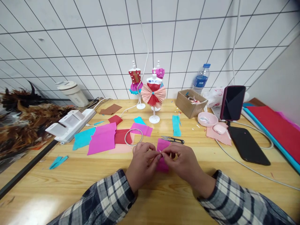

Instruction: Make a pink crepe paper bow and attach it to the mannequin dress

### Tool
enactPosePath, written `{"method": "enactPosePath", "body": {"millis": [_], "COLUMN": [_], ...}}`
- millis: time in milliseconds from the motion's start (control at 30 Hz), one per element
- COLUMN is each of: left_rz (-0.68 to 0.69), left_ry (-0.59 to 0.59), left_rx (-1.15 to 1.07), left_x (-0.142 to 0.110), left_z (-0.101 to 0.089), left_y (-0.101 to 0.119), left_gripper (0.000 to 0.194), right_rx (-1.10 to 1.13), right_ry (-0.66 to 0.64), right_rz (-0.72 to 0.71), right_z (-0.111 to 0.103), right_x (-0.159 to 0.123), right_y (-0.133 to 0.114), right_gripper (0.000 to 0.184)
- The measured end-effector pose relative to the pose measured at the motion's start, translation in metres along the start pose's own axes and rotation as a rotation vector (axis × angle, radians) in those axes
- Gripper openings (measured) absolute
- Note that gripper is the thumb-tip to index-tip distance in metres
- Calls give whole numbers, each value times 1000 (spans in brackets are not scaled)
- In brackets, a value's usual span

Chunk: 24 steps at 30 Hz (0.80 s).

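Note:
My left hand and my right hand meet at the middle of the table, both with thumb and fingertips pinched together. Between the fingertips is something small, with a whitish bit showing; it is too tiny to name. Beneath them lies a magenta strip, partly covered by the hands, of thin cloth or crepe paper. Just beyond the right hand rest black-handled thread snips. A metal ring lies past my left hand, over red and pink pieces. Further back, a teal strip lies flat.
Small dress stands in bright outfits rise at the back. Left are a magenta sheet, a power strip and feathers. Right are a cardboard box, a pink dish, phones and a trailing white cable.

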<state>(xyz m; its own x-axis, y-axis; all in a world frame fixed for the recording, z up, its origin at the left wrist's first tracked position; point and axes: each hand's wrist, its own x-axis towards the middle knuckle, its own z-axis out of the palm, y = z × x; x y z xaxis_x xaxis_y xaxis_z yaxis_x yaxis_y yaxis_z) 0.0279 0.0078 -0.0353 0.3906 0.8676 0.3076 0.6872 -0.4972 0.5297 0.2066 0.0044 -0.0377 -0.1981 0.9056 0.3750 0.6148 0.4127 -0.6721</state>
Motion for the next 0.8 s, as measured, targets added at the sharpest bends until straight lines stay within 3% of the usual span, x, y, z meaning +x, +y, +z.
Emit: {"method": "enactPosePath", "body": {"millis": [167,333,600,800], "left_rz": [-34,-61,-26,33], "left_ry": [49,63,91,40], "left_rx": [-93,-119,-112,-57], "left_x": [0,1,3,0], "left_z": [-4,-8,-7,-9], "left_y": [3,2,0,3], "left_gripper": [22,21,17,26], "right_rx": [83,123,-17,-22], "right_ry": [55,-9,-8,19], "right_rz": [8,-105,-152,-130], "right_z": [2,1,0,0], "right_x": [-5,-9,-13,-10], "right_y": [-6,-10,-7,-4], "right_gripper": [11,18,17,14]}}
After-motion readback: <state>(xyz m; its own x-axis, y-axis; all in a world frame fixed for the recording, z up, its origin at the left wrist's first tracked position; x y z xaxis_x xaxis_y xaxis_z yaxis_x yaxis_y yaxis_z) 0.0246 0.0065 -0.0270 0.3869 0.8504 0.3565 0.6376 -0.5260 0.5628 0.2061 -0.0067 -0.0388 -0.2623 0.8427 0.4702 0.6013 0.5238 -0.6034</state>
